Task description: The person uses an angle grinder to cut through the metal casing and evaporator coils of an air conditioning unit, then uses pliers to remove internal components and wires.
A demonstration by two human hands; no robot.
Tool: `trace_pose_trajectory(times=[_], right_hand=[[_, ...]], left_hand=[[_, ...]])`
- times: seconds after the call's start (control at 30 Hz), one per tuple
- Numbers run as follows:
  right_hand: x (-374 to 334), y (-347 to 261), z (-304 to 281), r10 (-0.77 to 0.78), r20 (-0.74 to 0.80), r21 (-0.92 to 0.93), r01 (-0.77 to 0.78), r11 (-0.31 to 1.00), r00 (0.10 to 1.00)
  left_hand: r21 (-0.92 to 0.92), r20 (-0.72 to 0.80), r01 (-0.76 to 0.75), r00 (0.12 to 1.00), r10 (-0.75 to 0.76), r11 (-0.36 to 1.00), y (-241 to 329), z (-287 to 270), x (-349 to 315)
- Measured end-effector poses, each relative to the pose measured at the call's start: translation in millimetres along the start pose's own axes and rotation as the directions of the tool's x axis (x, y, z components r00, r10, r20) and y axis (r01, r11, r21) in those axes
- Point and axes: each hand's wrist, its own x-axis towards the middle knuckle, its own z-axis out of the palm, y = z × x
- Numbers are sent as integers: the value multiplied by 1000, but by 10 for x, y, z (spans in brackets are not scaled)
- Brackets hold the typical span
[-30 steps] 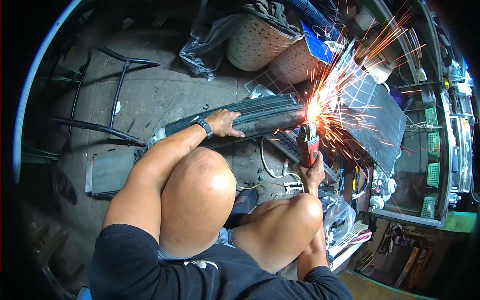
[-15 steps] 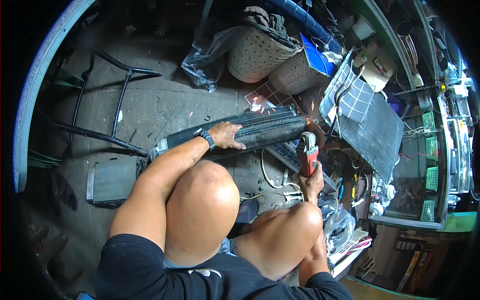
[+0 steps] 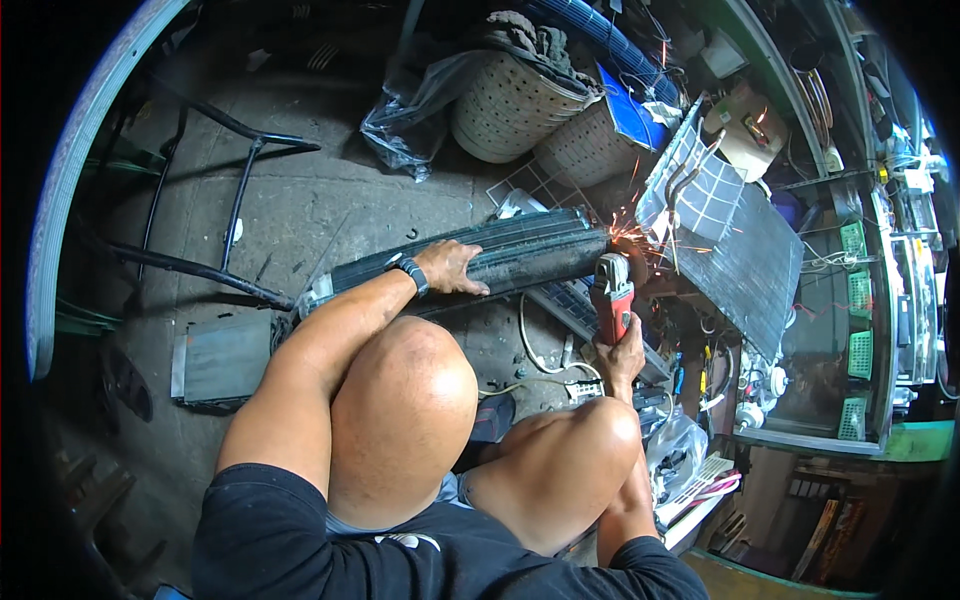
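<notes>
A long, dark finned coil unit (image 3: 540, 245) lies at a slant in front of my knees. My left hand (image 3: 450, 268), with a watch (image 3: 412, 276) on its wrist, grips the unit across its upper side, fingers and thumb spread around it. In my right hand (image 3: 624, 352) is a red angle grinder (image 3: 612, 300) with a grey head, wrapped at its body. Its disc (image 3: 638, 262) meets the unit's right end, and orange sparks (image 3: 630, 228) spray up and to the right. The exact cutting spot is hidden by glare.
Perforated pale baskets (image 3: 515, 110) stand beyond the unit. A black tubular metal frame (image 3: 240, 200) is at left, near a flat grey metal box (image 3: 225, 358). To the right lean a mesh panel (image 3: 690, 185) and a dark finned sheet (image 3: 745, 265). A pale cable (image 3: 530, 340) loops below the unit.
The sparks have grown into a wider spray at the unit's right end. The grinder has shifted slightly up and left; my left hand stays in place.
</notes>
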Motion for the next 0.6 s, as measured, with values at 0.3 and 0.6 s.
trace_pose_trajectory(times=[0.3, 0.6], right_hand=[[6, -16, 28, 41, 29, -17, -40, 999, 999], [29, 22, 86, 33, 24, -7, -32, 999, 999]], left_hand=[[-10, -8, -23, 1000, 23, 1000, 1, -17, 2], [-20, 66, 30, 997, -29, 999, 79, -107, -2]])
